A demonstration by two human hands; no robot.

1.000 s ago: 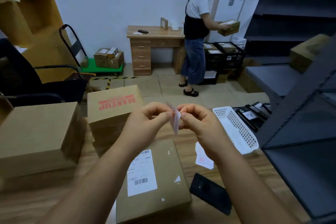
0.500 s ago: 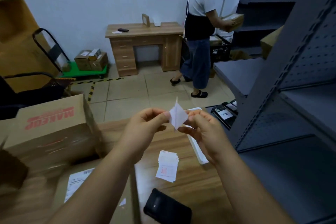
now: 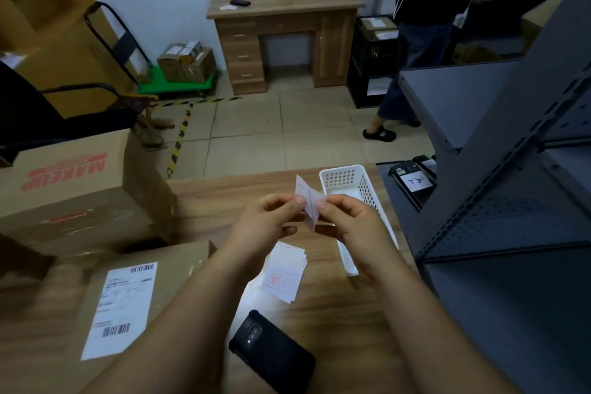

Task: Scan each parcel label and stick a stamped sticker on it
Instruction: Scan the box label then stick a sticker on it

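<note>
Both my hands hold one small white sticker (image 3: 307, 201) up over the wooden table (image 3: 345, 313). My left hand (image 3: 267, 224) pinches its left edge and my right hand (image 3: 347, 224) pinches its right edge, and the paper is bent between them. Below my hands lies a small stack of stamped stickers (image 3: 286, 272) with red print. A flat brown parcel (image 3: 179, 281) with a white barcode label (image 3: 123, 302) lies at the lower left. A black phone (image 3: 271, 352) lies face down near the front edge.
A white perforated basket (image 3: 355, 182) stands right of my hands. A large box printed MAKEUP (image 3: 76, 189) sits at the left. Dark metal shelving (image 3: 511, 185) fills the right side. A person (image 3: 425, 25) stands beyond, near a wooden desk (image 3: 284, 32).
The view has tipped downward and swung, so the table and parcel label show more. My hands still hold the sticker, which is now bent apart further between my fingers.
</note>
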